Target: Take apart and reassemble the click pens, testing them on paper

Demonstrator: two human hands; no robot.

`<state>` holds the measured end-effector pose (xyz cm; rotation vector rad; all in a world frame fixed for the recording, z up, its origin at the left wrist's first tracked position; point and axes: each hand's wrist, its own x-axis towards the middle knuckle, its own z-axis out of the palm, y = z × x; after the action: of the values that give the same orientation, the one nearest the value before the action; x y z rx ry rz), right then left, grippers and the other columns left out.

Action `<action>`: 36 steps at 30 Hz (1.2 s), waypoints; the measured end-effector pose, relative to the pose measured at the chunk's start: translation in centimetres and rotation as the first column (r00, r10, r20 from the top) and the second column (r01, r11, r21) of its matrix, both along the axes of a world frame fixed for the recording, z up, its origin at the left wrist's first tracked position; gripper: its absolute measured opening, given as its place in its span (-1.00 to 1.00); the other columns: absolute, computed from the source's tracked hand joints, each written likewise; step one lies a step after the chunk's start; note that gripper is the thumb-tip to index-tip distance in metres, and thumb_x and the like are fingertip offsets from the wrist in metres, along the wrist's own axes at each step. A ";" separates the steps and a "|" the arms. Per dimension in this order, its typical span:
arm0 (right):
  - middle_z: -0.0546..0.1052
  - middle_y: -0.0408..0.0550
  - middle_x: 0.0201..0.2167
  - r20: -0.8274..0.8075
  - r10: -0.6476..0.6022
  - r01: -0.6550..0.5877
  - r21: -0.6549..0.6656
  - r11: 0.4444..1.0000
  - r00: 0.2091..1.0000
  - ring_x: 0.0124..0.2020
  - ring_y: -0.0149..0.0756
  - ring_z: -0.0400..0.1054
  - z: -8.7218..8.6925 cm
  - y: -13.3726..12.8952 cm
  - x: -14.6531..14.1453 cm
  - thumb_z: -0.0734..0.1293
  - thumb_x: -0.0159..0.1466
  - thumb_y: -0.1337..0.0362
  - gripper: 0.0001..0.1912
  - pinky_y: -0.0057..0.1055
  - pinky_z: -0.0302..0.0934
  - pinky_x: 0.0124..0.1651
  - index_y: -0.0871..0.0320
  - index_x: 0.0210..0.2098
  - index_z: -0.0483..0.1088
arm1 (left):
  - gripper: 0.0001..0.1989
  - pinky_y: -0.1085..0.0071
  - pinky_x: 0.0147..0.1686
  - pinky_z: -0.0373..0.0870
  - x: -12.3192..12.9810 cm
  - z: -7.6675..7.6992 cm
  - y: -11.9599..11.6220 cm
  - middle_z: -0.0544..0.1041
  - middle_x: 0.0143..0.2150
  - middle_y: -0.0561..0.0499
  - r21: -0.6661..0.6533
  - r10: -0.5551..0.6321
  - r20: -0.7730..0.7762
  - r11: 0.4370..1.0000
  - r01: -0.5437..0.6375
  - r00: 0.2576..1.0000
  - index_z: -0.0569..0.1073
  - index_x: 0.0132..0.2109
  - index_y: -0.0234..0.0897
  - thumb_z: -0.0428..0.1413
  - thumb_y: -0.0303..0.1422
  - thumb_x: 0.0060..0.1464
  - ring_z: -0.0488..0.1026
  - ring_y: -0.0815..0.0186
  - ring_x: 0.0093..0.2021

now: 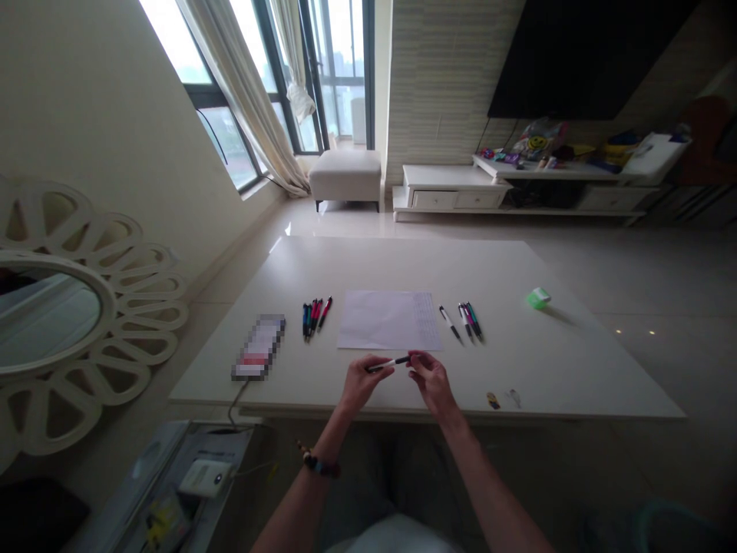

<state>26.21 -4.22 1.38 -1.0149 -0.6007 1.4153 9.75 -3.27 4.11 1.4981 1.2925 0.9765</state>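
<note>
A white and black pen [391, 364] is held level between both hands, just in front of the paper. My left hand [364, 378] is closed on its left part, and my right hand [431, 376] pinches the black end on the right. A sheet of paper [383, 319] lies beyond the hands, with rows of faint writing along its right side. Left of the sheet lies a group of blue, green and red pens [314, 316]. To its right are a white and black pen [450, 322] and a small cluster of pens [470, 321].
A phone [259, 347], blurred out, lies at the left of the white table [414, 265] with a cable. Toward the right are a green box [538, 299], a small yellow and dark item [493, 400] and a small clear item [513, 398]. A low side unit [173, 445] stands at the lower left.
</note>
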 end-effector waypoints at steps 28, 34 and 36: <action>0.54 -0.01 -0.37 0.108 -0.163 0.155 0.080 0.985 0.981 -0.32 -0.28 0.39 -0.8 1.7 -3.0 0.44 -0.04 0.14 -0.68 -0.33 0.30 -0.25 0.21 -0.35 0.44 | -0.58 0.51 -0.47 0.25 -0.8 -2.7 0.6 0.48 -0.52 0.00 -0.133 -0.047 0.109 0.989 0.062 0.993 0.53 -0.36 -0.35 0.10 -0.03 -0.10 0.33 0.40 -0.51; 0.54 -0.02 -0.40 0.053 -0.115 0.109 0.106 0.988 0.992 -0.31 -0.28 0.40 0.1 1.7 -3.2 0.43 0.00 0.14 -0.69 -0.28 0.28 -0.14 0.22 -0.33 0.46 | -0.60 0.52 -0.50 0.24 -0.4 -2.9 0.6 0.47 -0.51 0.01 -0.116 -0.042 0.156 0.991 0.060 0.987 0.51 -0.33 -0.35 0.09 -0.05 -0.07 0.30 0.44 -0.55; 0.54 -0.01 -0.37 0.051 -0.096 0.090 0.109 0.990 0.994 -0.29 -0.26 0.40 0.2 1.7 -3.2 0.43 0.00 0.13 -0.68 -0.27 0.28 -0.14 0.21 -0.32 0.46 | -0.60 0.53 -0.53 0.22 -0.4 -2.8 0.5 0.47 -0.51 0.01 -0.120 -0.037 0.178 0.991 0.059 0.983 0.50 -0.31 -0.35 0.09 -0.05 -0.07 0.28 0.45 -0.57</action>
<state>22.99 -2.50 1.62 -0.9876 -0.6547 1.2633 9.35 -2.73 1.27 1.3116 1.1648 0.9560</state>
